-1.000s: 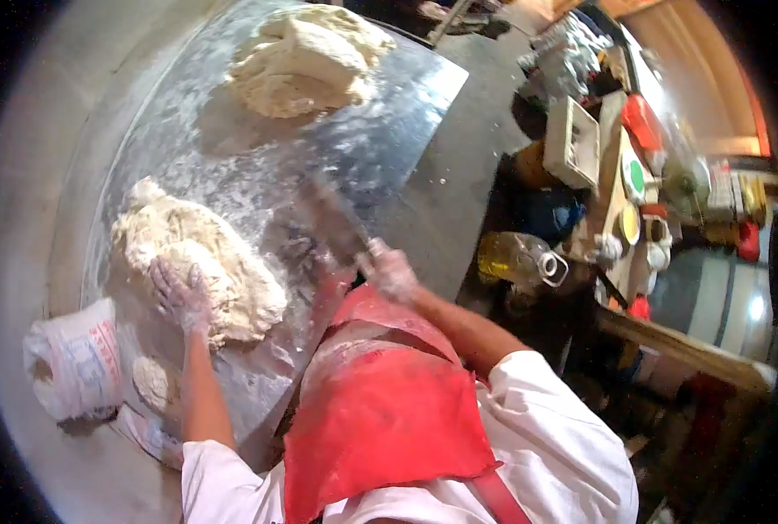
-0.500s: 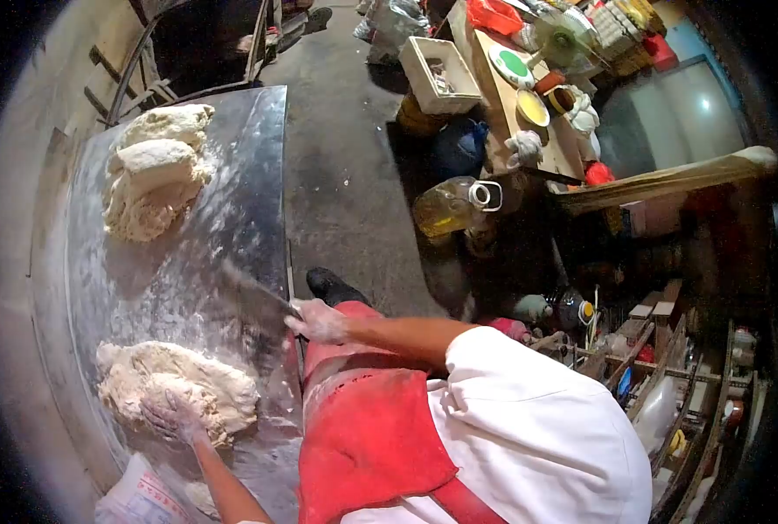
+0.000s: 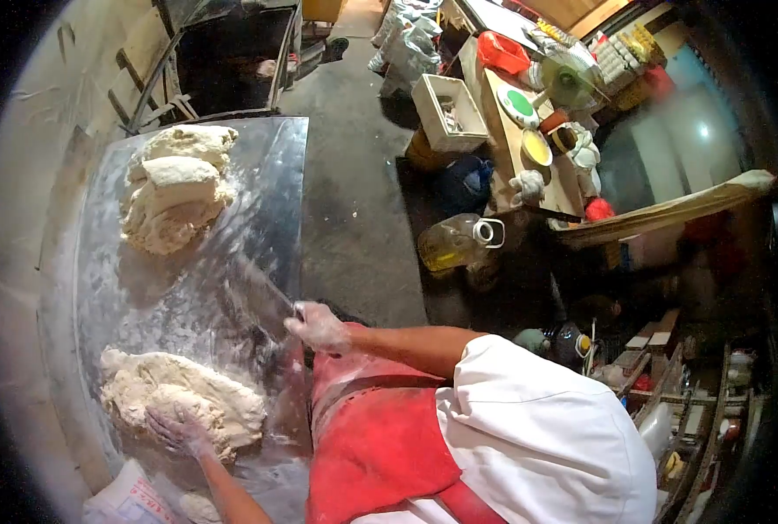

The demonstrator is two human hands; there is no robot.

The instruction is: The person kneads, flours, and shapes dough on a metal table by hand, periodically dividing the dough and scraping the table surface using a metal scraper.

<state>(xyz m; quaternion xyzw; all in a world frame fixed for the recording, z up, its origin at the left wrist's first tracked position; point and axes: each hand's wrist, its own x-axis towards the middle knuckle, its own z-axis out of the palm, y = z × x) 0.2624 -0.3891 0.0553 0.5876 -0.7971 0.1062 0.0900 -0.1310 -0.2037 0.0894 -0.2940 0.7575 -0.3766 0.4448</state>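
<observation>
Pale, rough-surfaced dough mass [image 3: 227, 403] on floured metal table [image 3: 275, 170]. Left hand [image 3: 177, 428] on top, fingers spread open. Right hand [image 3: 317, 327] closed around flat metal blade [image 3: 265, 295]. Second dough mass [image 3: 175, 188] well apart. Both gathered up; neither looks smooth yet.

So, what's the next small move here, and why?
I'd likely bring the blade over to the near dough: the right hand grips it clear of both lumps, while the left hand rests on that dough, seemingly steadying it.
</observation>
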